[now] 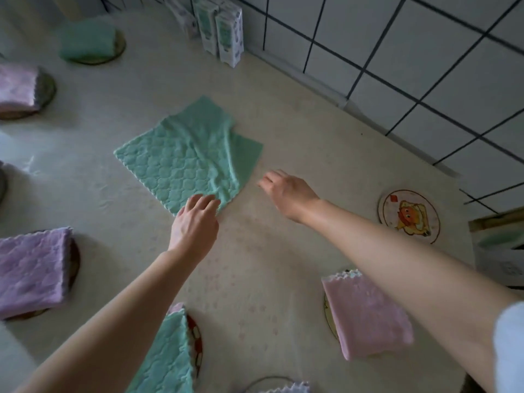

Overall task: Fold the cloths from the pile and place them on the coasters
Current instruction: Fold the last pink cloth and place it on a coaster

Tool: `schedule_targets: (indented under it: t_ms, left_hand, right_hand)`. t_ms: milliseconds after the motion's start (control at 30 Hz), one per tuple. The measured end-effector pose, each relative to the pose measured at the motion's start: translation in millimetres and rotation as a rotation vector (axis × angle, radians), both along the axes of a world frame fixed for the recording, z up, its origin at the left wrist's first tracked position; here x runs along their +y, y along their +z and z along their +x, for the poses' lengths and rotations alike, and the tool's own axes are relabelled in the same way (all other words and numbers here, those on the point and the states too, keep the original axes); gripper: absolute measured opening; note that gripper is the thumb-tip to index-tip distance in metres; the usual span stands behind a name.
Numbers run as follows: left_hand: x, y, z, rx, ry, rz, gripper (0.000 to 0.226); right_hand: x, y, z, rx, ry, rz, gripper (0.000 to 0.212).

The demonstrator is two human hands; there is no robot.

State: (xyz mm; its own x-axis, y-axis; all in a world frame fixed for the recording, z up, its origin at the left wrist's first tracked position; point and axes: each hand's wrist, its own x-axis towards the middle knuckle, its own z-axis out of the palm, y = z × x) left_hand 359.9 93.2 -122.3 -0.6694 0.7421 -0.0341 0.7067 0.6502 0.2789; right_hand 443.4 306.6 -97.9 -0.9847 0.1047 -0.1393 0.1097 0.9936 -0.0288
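Table (283, 114): pale, beside a tiled wall (397, 52) at upper right.
Done: folded cloths (31, 268) sit on coasters round the edges.
Left to do: green cloth (184, 157) lies open in the middle; one coaster (409, 215) at right is bare.
Left hand (194, 222): bent fingers touch the cloth's near corner; pinching, I cannot tell.
Right hand (286, 191): open, holds nothing, just right of the cloth.

I saw the open cloth (187, 154) lying in the middle of the table (283, 114), the left hand (195, 222) at its near corner and the right hand (286, 194) just beside its right edge, apart from it. Each on a coaster, the far-left cloth (85, 41), left cloth (17, 89), near-left cloth (31, 270), front cloth (164, 355) and near-right cloth (365, 316) ringed it. The bare coaster (409, 217) lay well to the right. The cartons (224, 32) stood behind, against the wall (425, 66).
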Motion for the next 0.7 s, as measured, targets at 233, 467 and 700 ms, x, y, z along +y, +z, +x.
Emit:
schedule_targets:
  t_ms: [233,467,700]
  left_hand:
    - [0,-24,-7,0.040,-0.046,0.033,0.051]
    - [0,-31,-14,0.114,-0.037,0.045,0.045]
    - [1,-21,-29,0.072,-0.026,0.053,0.046]
  right_hand:
    - [24,-35,-60,0.054,0.146,0.136,0.043]
    - [34,-40,-83,0.206,0.271,0.212,0.024]
    - [36,-23,-68,0.310,0.187,0.088,0.026]
